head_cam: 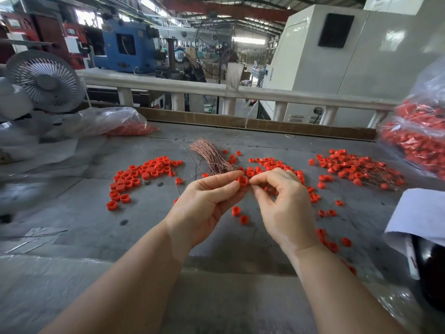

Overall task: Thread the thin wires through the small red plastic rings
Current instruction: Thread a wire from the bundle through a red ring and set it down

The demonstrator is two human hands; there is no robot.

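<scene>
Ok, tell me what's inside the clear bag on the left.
The clear bag holds a heap of red rings at its right end. Crumpled plastic hides the rest.

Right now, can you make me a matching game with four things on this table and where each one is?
Things:
1. bundle of wires
2. white fan
3. ring
4. big bag of red pieces

Places:
A. far left edge of the table
B. pinched in the left hand, with the right hand close beside it
C. lying in the middle of the table, behind the hands
D. far right side

Pairs: 1-C, 2-A, 3-B, 4-D
</scene>
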